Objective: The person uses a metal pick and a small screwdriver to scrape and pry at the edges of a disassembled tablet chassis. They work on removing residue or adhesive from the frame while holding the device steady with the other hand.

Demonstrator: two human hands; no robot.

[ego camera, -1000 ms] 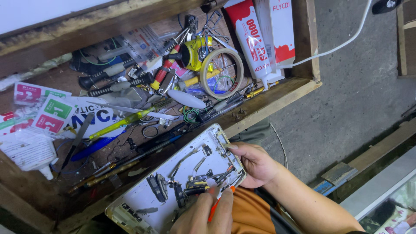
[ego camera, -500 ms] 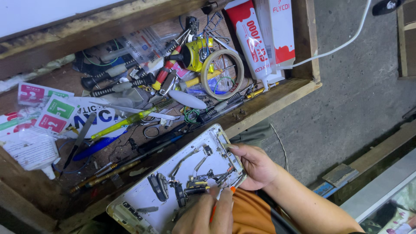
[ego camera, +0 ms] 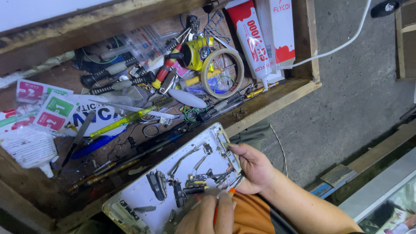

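Tablet shell, flat white metal with small parts inside, rests on the wooden drawer's front edge. Right hand fingers curl round the shell's far corner; left hand fingers pinch an orange-handled tool over it. Drawer holds tape roll, screwdrivers, glue tubes.

Two hands, one opened tablet shell — one tape roll, two glue tubes.

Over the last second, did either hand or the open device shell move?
Barely. The left hand keeps the orange-handled tool on the white device shell, its tip nudging slightly up-right. The right hand still grips the shell's edge. The drawer clutter is unchanged.
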